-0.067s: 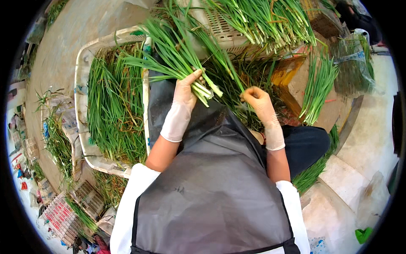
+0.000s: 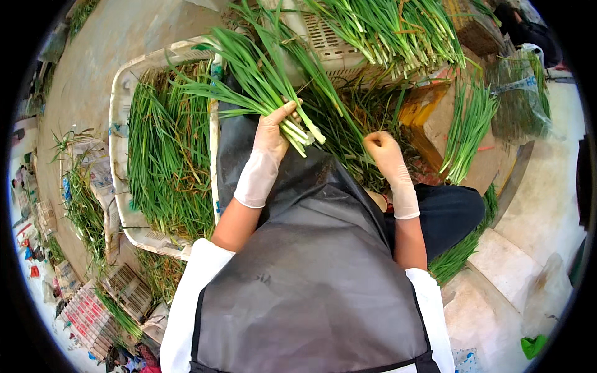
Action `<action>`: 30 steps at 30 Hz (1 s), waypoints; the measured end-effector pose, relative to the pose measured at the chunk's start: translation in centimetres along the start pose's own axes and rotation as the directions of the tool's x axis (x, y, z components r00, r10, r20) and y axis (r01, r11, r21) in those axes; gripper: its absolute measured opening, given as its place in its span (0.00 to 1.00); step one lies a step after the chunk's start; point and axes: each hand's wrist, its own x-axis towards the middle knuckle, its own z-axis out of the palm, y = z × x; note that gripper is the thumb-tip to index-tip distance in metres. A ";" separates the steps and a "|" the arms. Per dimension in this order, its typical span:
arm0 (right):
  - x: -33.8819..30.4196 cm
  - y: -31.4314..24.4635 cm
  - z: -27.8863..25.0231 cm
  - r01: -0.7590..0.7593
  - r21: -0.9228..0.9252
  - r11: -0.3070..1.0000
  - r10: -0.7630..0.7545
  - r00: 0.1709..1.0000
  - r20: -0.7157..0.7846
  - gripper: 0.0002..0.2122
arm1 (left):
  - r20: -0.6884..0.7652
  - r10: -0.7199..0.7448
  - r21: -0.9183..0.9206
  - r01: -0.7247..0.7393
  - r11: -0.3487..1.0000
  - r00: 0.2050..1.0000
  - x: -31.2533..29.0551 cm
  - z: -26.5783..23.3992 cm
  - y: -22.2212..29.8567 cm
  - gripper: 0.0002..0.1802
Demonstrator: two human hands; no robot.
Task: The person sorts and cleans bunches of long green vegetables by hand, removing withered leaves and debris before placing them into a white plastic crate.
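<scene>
The person's right hand (image 2: 385, 154) is sitting slightly farther right than a moment ago, thumb and fingers curling together; whether they are pinching a leaf, one cannot tell. The left hand (image 2: 272, 133) is gripping a bunch of green stalks (image 2: 261, 81) near the far edge of the grey apron (image 2: 311, 292). The bunch's long axis is running diagonally, leaves fanning toward the upper left, pale ends pointing lower right. A white crate (image 2: 119, 161) at left is holding long green leaves; a slotted crate (image 2: 323, 43) is bearing pale-ended stalks (image 2: 392, 31)
</scene>
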 end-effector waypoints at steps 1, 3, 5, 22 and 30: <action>0.0 -0.6 0.2 0.066 0.006 0.998 -0.065 0.996 -0.067 0.15 | 0.044 0.000 0.011 -0.001 1.000 0.999 0.0 -0.2 -0.1 0.10; 0.1 -5.5 0.4 0.077 0.270 0.960 -0.073 0.997 -0.026 0.15 | 0.131 -0.044 0.018 0.042 0.999 0.990 -0.2 -0.4 -0.9 0.12; 0.2 -9.7 2.0 0.004 0.537 0.844 -0.121 0.976 0.181 0.14 | 0.189 -0.062 0.061 0.051 0.997 0.980 -1.1 0.1 -1.5 0.13; 1.0 -9.2 6.5 0.091 0.636 0.766 -0.120 0.993 0.002 0.08 | -0.042 -0.030 0.200 0.038 0.979 0.999 -1.5 1.0 -2.0 0.10; 0.2 -9.5 7.1 0.130 0.881 0.455 -0.058 0.992 -0.116 0.07 | -0.086 0.061 0.217 -0.041 0.975 0.994 -2.3 2.3 -1.9 0.08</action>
